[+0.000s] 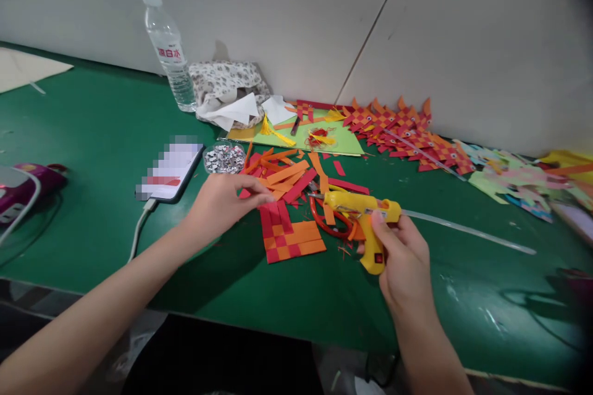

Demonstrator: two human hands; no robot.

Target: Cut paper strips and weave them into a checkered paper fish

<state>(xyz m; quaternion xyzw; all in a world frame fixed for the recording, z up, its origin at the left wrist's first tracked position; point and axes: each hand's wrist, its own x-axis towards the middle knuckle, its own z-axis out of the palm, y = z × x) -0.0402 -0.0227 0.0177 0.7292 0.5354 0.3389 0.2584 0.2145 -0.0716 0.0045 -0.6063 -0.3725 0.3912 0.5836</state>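
My right hand (407,259) is wrapped round the grip of a yellow hot glue gun (352,200). Its nozzle points left, and a long clear glue stick (467,231) sticks out of its back. My left hand (227,200) is closed in a pinch above the upper edge of a woven red and orange paper piece (294,241); what the fingertips hold, if anything, I cannot make out. Loose red and orange paper strips (287,179) lie heaped behind the woven piece. Red-handled scissors (336,228) lie partly hidden under the glue gun and strips.
Left of the strips are a tub of googly eyes (225,159) and a phone (171,170) on a cable. A water bottle (170,52) and a tissue pouch (229,89) stand by the wall. Woven paper fish (398,126) are piled at the back right of the green table (278,302).
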